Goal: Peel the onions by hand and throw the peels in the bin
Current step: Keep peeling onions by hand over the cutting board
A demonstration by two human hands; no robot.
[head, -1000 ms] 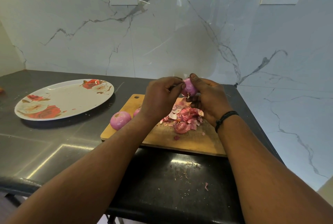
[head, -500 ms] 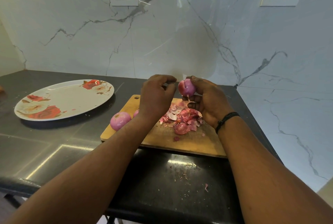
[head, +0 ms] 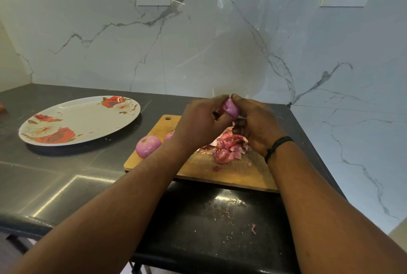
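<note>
A small purple onion (head: 231, 108) is held above the wooden cutting board (head: 231, 174). My right hand (head: 256, 121) grips it from the right, thumb on top. My left hand (head: 201, 121) closes on it from the left, its fingertips at the onion's top. A heap of pink onion peels (head: 229, 145) lies on the board under my hands. A peeled onion (head: 148, 146) sits at the board's left edge, and a second onion (head: 169, 135) shows partly behind my left wrist. No bin is in view.
A large floral plate (head: 79, 119) lies on the dark counter (head: 66, 174) to the left. Peel crumbs (head: 226, 210) are scattered on the counter in front of the board. Marble walls with two sockets close off the back and right. The counter's front edge runs below my forearms.
My left hand has come back against the onion after being slightly apart from it. The onion has turned a little in my right hand.
</note>
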